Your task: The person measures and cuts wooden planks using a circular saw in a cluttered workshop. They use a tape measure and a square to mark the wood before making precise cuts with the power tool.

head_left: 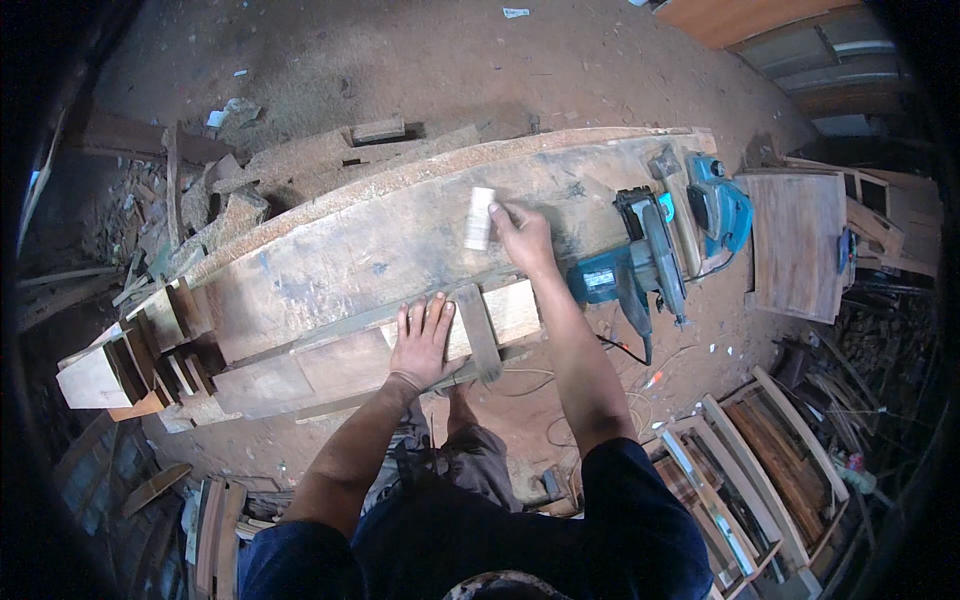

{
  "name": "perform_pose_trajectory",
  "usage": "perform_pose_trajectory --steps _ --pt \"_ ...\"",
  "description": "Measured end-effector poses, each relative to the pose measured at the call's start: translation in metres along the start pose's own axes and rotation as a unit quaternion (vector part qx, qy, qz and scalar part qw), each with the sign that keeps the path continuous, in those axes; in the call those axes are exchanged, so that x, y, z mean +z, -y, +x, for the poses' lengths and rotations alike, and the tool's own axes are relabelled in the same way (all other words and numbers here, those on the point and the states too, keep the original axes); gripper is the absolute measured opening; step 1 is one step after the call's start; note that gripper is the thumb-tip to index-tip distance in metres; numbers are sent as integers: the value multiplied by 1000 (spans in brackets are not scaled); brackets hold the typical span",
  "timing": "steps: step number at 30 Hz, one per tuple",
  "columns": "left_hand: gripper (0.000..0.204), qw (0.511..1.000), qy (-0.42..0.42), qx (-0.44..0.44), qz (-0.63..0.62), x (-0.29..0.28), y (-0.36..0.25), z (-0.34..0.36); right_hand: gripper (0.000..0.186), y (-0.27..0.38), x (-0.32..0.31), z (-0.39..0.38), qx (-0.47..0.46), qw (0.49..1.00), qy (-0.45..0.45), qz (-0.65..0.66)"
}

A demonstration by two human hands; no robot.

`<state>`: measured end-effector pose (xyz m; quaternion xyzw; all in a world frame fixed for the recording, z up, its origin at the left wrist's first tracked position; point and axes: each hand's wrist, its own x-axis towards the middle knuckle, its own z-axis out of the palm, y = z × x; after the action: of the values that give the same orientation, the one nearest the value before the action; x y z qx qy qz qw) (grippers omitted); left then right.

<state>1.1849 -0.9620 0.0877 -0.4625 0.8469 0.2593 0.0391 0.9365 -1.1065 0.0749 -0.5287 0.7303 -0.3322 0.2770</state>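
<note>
Both hands are occupied at the middle of the surface (335, 245). By the right hand (522, 238), fingers curled and thumb pressed in, a pale wooden block (479, 222) is gripped at its right side; whether it is also borne by the wood below cannot be told. By the left hand (422, 340), opened flat with fingers spread, nothing is grasped; a long wooden plank (345, 352) is pressed along the near edge.

The step in hand is judged to be handling of the block while the plank is steadied; for the next move, a firm pinch and a still plank would seem to be called for. The block is placed beyond the left hand and to its right, clear of the plank.

Across the plank, just right of the left hand, a short dark wooden strip (478, 335) is laid. Farther right, a teal power saw (620, 275), apparently circular, and a teal electric planer (722, 205) are rested. At the left end, wooden offcuts (95, 378) are gathered.
</note>
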Motion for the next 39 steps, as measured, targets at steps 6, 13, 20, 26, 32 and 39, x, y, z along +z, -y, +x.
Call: perform_pose_trajectory --steps 6,13,20,26,32,39 --pt "105 1000 -10 10 -4 4 3 -1 44 -56 -12 56 17 936 -209 -283" --pt "100 999 -26 8 -17 4 2 0 36 -95 -3 78 -30 911 -188 -366" --pt "104 1000 -6 6 -3 3 5 0 32 -96 -23 56 -83 887 -3 -455" --pt "103 1000 7 5 -24 1 5 1 26 -94 -33 62 -51 920 26 -388" --pt "102 999 4 12 -48 2 6 0 20 -103 -38 55 7 994 -101 -38" --pt "104 999 29 1 -39 2 7 1 13 -55 -53 -17 202 701 -121 674"
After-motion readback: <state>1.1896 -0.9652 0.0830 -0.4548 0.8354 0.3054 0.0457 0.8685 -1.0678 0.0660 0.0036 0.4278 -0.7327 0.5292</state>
